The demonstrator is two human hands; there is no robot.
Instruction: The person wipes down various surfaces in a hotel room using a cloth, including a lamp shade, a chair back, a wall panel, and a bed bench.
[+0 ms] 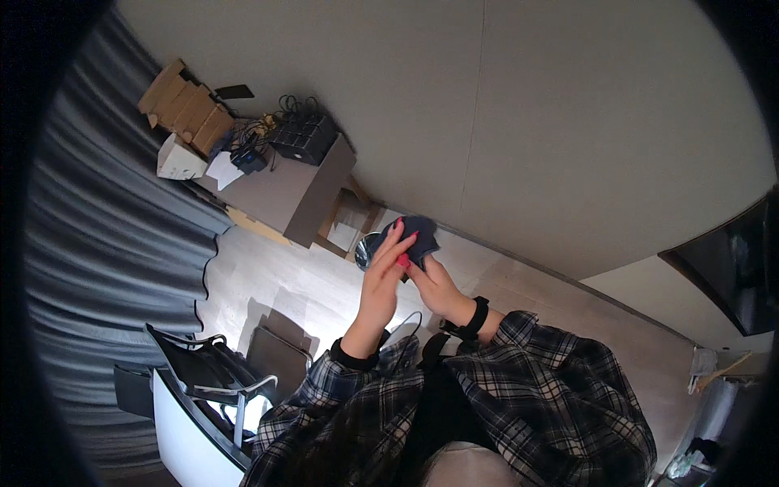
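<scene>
In front of my body, above the floor, both hands are raised close together around a dark grey cloth [426,233]. My left hand [382,274] lies along the near-left side of the cloth, its red-nailed fingers stretched over it. The lower right edge of the cloth is gripped by my right hand [437,290], whose far fingers are hidden behind the fabric. A shiny, round, silvery object [363,251] shows past the cloth's left side, partly covered by it and by my left fingers. Which hand supports this object I cannot tell.
A desk [274,192] against the wall bears cardboard boxes [185,109], a black crate [304,139] and tangled cables. Black chairs [213,365] and a white-topped table [188,432] stand lower left, by a grey curtain [115,231]. A dark screen-like panel [736,268] is at right.
</scene>
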